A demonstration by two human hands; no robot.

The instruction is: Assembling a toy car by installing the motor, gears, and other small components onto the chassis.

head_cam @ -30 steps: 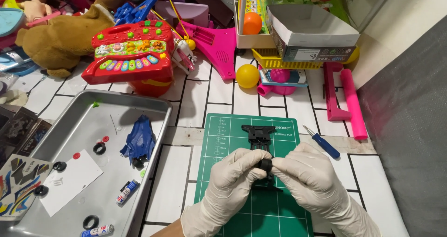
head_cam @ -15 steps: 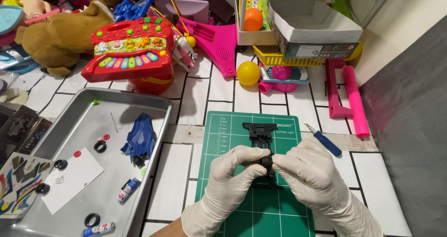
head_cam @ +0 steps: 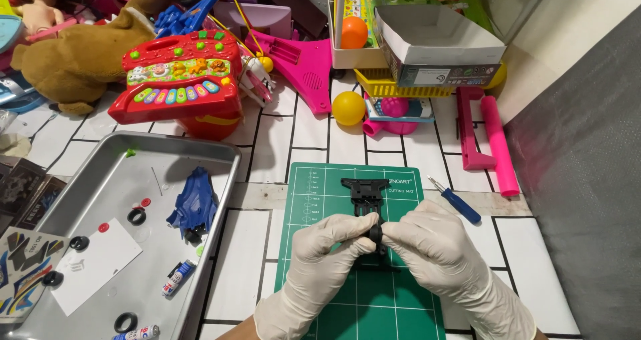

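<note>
Two hands in white gloves meet over a green cutting mat (head_cam: 360,306) on a white tiled table. The left hand (head_cam: 327,250) and the right hand (head_cam: 437,250) are close together, with their fingertips touching. Between them they pinch a small black wheel (head_cam: 375,232) — the fingers curl around it from both sides. The wheel sits at the near end of a black plastic car frame (head_cam: 366,194). The frame lies flat on the mat and points toward the far side. Its wide far end sticks out past the hands.

Just to the right of the mat lies a small screwdriver with a blue handle (head_cam: 456,202). It touches neither hand.

To the left is a big metal tray (head_cam: 100,246). In it lies a blue car body (head_cam: 193,205), a white sheet of paper (head_cam: 93,263), some little black rings, and two small batteries.

On the far side there are lots of toys — a red toy piano (head_cam: 180,79), a brown stuffed animal (head_cam: 80,59), a pink toy guitar (head_cam: 304,63), a yellow ball (head_cam: 349,107) and an open cardboard box (head_cam: 437,43). A long pink tube (head_cam: 499,146) lies at the far right, beside a grey wall.
</note>
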